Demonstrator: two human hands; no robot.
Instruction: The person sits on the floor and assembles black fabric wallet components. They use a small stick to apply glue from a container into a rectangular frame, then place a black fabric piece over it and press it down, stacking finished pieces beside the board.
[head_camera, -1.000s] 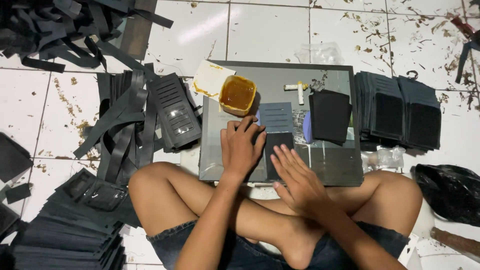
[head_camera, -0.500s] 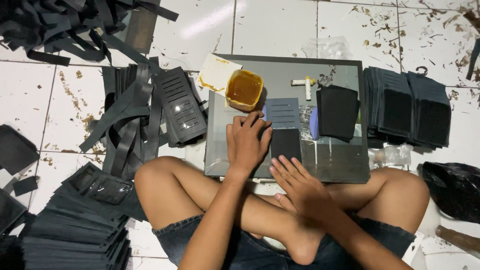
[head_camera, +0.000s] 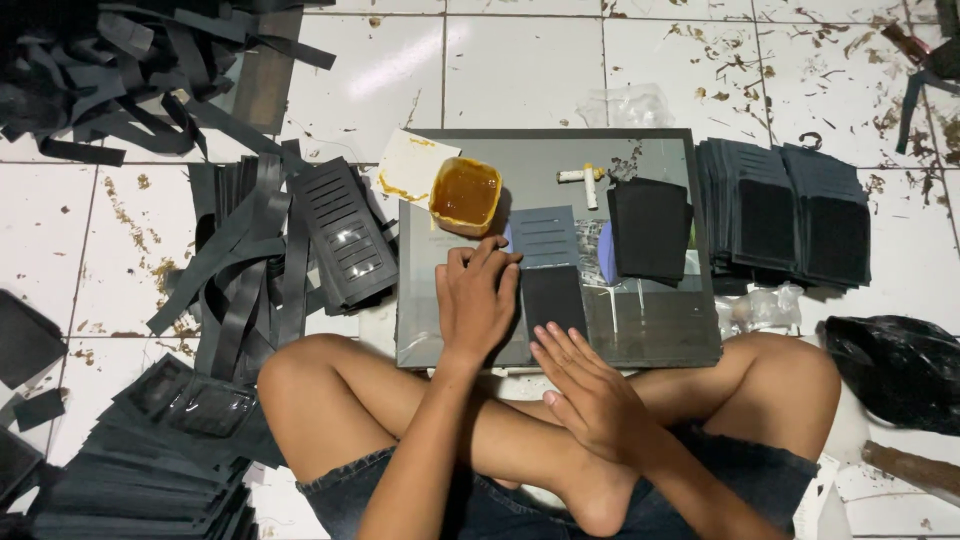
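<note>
I sit cross-legged on a tiled floor with a grey work board (head_camera: 660, 330) in front of my knees. My left hand (head_camera: 478, 300) lies flat on the board, fingers pressing the left side of a dark wallet piece (head_camera: 550, 270) with slotted pockets. My right hand (head_camera: 585, 385) rests open at the board's near edge, its fingertips touching the lower end of that piece. A yellow tub of amber glue (head_camera: 465, 193) stands just beyond my left hand. A black folded piece (head_camera: 650, 228) lies to the right of the wallet piece.
Stacks of black wallet parts (head_camera: 785, 212) sit right of the board; slotted panels (head_camera: 345, 235) and loose strips (head_camera: 240, 280) lie left. A pile of black scraps (head_camera: 110, 70) fills the far left. More stacked parts (head_camera: 150, 450) are by my left knee. A black bag (head_camera: 900, 370) lies right.
My left hand has shifted slightly left on the wallet piece, and my right hand has slid back toward the board's near edge. The view has tilted a little.
</note>
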